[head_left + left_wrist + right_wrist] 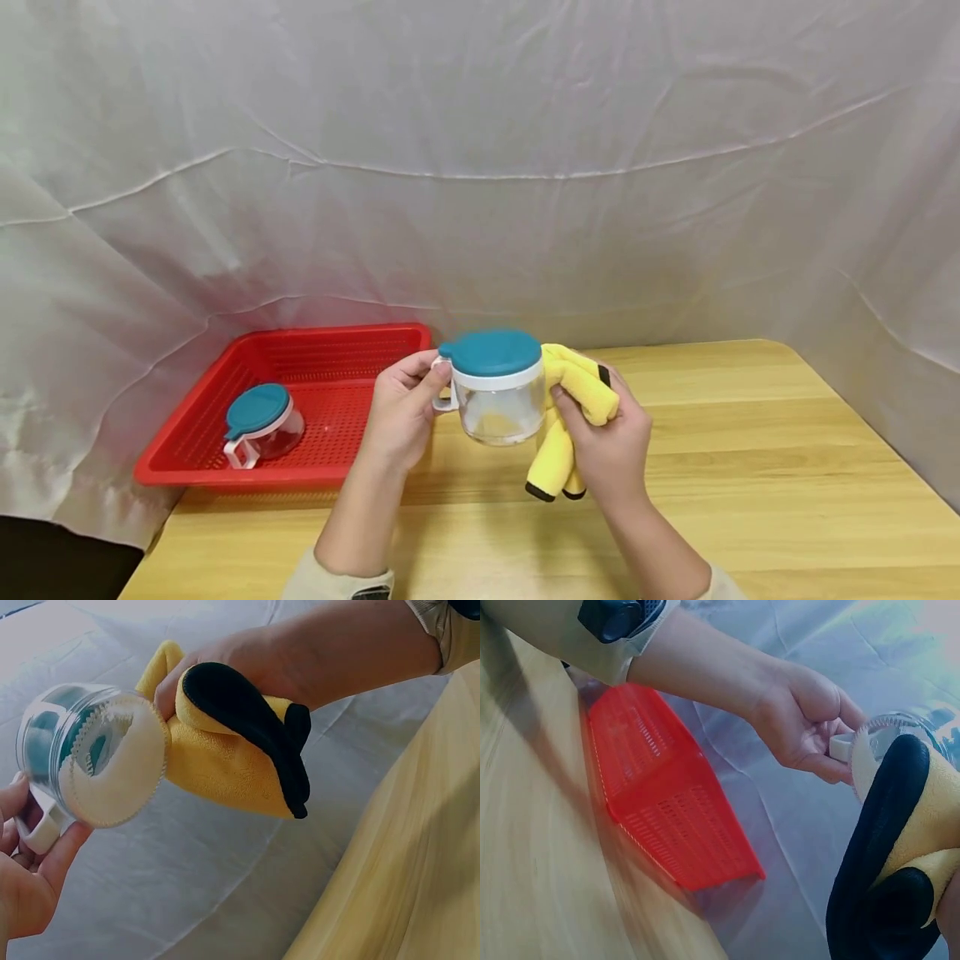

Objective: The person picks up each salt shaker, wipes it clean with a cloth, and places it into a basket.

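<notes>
A clear jar (501, 412) with a teal lid and a white handle is held up above the table in the head view. My left hand (405, 408) grips its handle, thumb on top. On the jar's other side, my right hand (611, 433) holds a bunched yellow cloth (551, 458) with black edging against the jar's wall. From the left wrist view, the jar's round base (116, 761) faces the camera and the cloth (225, 765) touches its side. The right wrist view shows the cloth (881, 832) hiding part of the jar.
A red perforated basket (337, 477) stands on the left of the wooden table (750, 467). In it, a second jar (258, 417) with a teal lid and white handle lies tilted. Grey-white fabric (480, 233) hangs behind the table and at its sides.
</notes>
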Demonstrator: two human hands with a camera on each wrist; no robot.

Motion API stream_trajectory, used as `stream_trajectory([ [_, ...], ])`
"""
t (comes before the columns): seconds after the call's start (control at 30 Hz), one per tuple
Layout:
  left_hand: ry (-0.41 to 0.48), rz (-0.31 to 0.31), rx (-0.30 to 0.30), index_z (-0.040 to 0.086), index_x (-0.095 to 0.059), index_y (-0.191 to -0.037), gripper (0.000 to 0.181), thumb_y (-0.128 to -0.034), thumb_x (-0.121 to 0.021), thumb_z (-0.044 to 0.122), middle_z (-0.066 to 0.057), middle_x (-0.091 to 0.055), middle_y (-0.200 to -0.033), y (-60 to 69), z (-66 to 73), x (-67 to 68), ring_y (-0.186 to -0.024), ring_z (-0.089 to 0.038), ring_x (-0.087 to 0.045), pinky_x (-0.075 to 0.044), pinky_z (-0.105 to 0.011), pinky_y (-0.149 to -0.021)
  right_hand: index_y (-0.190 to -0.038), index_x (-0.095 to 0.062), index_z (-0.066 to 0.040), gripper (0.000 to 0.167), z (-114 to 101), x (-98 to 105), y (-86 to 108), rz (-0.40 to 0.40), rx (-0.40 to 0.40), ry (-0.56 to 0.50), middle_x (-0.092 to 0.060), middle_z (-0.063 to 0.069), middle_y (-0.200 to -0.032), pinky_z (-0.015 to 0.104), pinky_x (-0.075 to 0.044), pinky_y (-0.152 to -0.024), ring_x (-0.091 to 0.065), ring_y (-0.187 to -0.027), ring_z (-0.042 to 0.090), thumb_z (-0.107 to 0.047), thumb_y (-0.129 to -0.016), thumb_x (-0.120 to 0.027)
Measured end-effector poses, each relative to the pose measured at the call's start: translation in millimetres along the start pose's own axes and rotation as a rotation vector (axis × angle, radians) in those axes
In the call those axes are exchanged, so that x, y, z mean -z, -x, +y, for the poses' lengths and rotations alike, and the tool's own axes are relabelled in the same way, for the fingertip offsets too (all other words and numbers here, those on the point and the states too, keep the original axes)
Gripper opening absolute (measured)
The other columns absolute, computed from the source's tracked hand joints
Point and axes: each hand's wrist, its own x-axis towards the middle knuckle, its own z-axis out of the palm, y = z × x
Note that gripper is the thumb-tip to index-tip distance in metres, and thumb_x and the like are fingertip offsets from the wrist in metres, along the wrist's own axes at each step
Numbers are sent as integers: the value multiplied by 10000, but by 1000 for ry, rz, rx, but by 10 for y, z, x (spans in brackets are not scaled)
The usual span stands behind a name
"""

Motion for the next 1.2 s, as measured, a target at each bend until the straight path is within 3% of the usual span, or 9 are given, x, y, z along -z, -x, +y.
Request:
stream_trajectory([
  [0.27,-37,-126,33,228,-758,-938,203,-940,-643,60,58,-699,-859,35,9,-18,-779,-99,-613,-566,-238,-642,-1088,-697,-26,262,5,12,-20,-5,-101,15,-669,3,-967,216,-573,-731,-640,-834,143,21,-834,-743],
  [0.4,-66,-150,23,234,-761,-957,172,-931,-668,92,53,-708,-874,41,8,-20,-790,-112,-621,-576,-256,-647,-1086,-704,-37,253,18,14,-26,-19,-123,56,-673,-10,-964,213,-567,-753,-637,-845,143,9,-840,-742],
  [0.57,-88,-93,-19,244,-767,-944,261,-938,-626,25,58,-712,-856,33,13,-24,-764,-101,-631,-584,-259,-646,-1095,-699,-29,274,1,10,-29,-18,-124,42,-674,-4,-977,223,-576,-739,-649,-845,142,11,-830,-755],
  [0.73,-97,42,-49,178,-770,-930,250,-916,-631,-29,35,-713,-826,7,-1,-36,-736,-108,-621,-576,-236,-652,-1090,-693,-23,291,-25,7,-28,18,-74,11,-665,2,-950,215,-575,-682,-643,-797,128,-2,-812,-779],
  [0.83,-161,127,-95,71,-759,-982,138,-887,-690,-4,18,-712,-817,-1,-9,-48,-728,-120,-617,-584,-246,-674,-1095,-702,-7,346,-37,5,-20,36,30,12,-686,50,-996,200,-568,-733,-654,-857,124,60,-767,-791],
  [0.93,-274,178,-188,-10,-737,-1015,166,-857,-745,41,2,-698,-821,5,-11,-60,-731,-138,-615,-579,-237,-669,-1109,-699,29,381,-38,-13,-8,2,221,51,-701,126,-1072,224,-546,-879,-660,-992,149,70,-743,-799],
  [1.07,-423,223,-324,18,-751,-999,180,-846,-774,110,-29,-659,-814,23,-10,-72,-742,-161,-584,-530,-202,-609,-1081,-696,66,284,-29,-74,4,-83,514,108,-697,193,-1060,264,-518,-969,-670,-1040,225,-105,-861,-751],
  [1.2,-503,240,-396,60,-766,-992,175,-840,-786,146,-44,-625,-789,33,-14,-69,-720,-159,-532,-462,-182,-545,-1053,-704,73,278,-38,-136,8,-134,697,115,-691,210,-1026,248,-526,-950,-682,-996,280,-176,-930,-688],
])
